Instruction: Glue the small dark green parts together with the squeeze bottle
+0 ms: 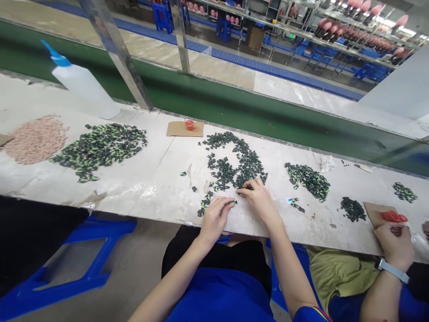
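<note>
Near the front edge of the workbench (150, 192), the left hand (215, 215) pinches a green-marked piece (235, 202); the right hand (258, 199) curls at the dark pile (250, 163), hold unclear; this looks like fingertip handling; any next move calls for a light pinch.

Bench's (144, 188) near edge: piece (235, 202) at left hand (214, 217) was too small to identify; right hand (256, 197) hid its fingertip contact. Bench's left end: pink pile (36, 138) blurred, brown card (4, 139) was cut off.
</note>
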A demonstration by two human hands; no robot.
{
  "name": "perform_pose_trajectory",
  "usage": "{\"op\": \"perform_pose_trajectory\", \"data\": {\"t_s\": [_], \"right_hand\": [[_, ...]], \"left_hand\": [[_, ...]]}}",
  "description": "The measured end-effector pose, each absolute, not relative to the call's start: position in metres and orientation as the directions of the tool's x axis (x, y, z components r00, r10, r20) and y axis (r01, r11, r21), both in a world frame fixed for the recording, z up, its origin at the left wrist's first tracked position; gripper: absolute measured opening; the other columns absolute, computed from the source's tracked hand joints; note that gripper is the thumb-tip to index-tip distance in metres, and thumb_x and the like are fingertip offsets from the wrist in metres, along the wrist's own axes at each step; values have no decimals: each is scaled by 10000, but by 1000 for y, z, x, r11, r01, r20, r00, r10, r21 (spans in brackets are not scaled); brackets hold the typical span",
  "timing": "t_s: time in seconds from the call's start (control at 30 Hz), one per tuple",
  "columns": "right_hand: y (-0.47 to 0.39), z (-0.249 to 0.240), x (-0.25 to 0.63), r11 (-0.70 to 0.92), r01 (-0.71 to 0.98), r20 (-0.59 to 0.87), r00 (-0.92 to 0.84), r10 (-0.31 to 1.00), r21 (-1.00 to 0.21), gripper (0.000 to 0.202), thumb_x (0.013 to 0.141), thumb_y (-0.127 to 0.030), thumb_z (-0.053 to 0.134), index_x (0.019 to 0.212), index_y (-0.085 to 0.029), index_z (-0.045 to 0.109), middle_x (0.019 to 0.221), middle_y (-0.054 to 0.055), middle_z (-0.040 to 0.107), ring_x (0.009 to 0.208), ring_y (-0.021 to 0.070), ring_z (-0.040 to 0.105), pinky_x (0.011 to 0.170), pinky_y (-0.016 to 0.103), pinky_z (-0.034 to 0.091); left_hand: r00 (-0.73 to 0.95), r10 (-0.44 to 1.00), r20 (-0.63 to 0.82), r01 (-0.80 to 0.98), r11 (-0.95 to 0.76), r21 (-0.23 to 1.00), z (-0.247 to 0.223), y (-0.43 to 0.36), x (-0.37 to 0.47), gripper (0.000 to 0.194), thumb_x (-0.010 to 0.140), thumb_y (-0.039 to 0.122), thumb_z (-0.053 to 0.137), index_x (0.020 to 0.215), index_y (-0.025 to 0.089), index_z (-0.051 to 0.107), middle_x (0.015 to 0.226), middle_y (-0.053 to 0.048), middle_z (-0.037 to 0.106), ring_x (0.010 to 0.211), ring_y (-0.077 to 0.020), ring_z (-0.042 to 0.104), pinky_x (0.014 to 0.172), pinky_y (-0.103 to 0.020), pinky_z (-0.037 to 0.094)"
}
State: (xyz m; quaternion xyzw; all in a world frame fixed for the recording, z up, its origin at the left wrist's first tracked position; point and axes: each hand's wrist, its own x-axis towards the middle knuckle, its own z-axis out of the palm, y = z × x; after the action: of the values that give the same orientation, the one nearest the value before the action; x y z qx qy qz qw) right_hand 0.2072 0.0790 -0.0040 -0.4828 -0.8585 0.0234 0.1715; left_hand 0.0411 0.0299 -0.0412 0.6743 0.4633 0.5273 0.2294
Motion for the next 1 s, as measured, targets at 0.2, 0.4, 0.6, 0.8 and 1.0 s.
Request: {"op": "perform_pose_trajectory", "data": {"t_s": [0.2, 0.4, 0.6, 0.8, 1.0], "right_hand": [[65, -6, 209, 462, 757, 343, -329, 880, -461, 166, 883, -186, 553, 883, -213, 716, 845, 82, 674, 854, 232, 554, 749, 377, 516], [36, -17, 196, 52, 373, 90, 86, 992, -926, 199, 828, -370, 614, 877, -201, 707, 871, 63, 699, 784, 187, 647, 668, 302, 537], [31, -22, 182, -72, 114, -61, 94, 994, -991, 220, 742, -393, 687, 787, -178, 699, 834, 54, 724, 760, 178, 676, 686, 297, 555], [31, -23, 177, -90, 38, -86, 112, 990, -995, 217, 703, -385, 721, 754, -175, 704, 749, 37, 732, 686, 167, 684, 678, 297, 570], [23, -26, 172, -65, -41, -71, 181, 981, -997, 186, 693, -351, 740, 743, -176, 701, 762, 37, 719, 724, 168, 682, 716, 300, 572]], "left_hand": [[-22, 865, 502, 402, -452, 796, -43, 30, 42, 148, 893, 200, 552, 970, 189, 678, 842, -56, 704, 804, -172, 652, 723, -304, 563], [-40, 860, 509, 389, -456, 800, -43, 30, 44, 138, 887, 220, 569, 945, 193, 691, 843, -55, 715, 799, -173, 660, 723, -310, 570], [-29, 861, 508, 382, -460, 802, -40, 29, 44, 132, 880, 179, 568, 943, 187, 684, 845, -55, 716, 801, -169, 660, 733, -311, 564], [-48, 891, 452, 346, -410, 844, -41, 29, 44, 107, 866, 175, 576, 882, 184, 681, 808, -44, 710, 784, -163, 658, 719, -292, 555], [-73, 914, 398, 308, -359, 881, -31, 25, 45, 99, 846, 163, 584, 818, 185, 676, 765, -27, 700, 750, -152, 657, 694, -266, 551]]}}
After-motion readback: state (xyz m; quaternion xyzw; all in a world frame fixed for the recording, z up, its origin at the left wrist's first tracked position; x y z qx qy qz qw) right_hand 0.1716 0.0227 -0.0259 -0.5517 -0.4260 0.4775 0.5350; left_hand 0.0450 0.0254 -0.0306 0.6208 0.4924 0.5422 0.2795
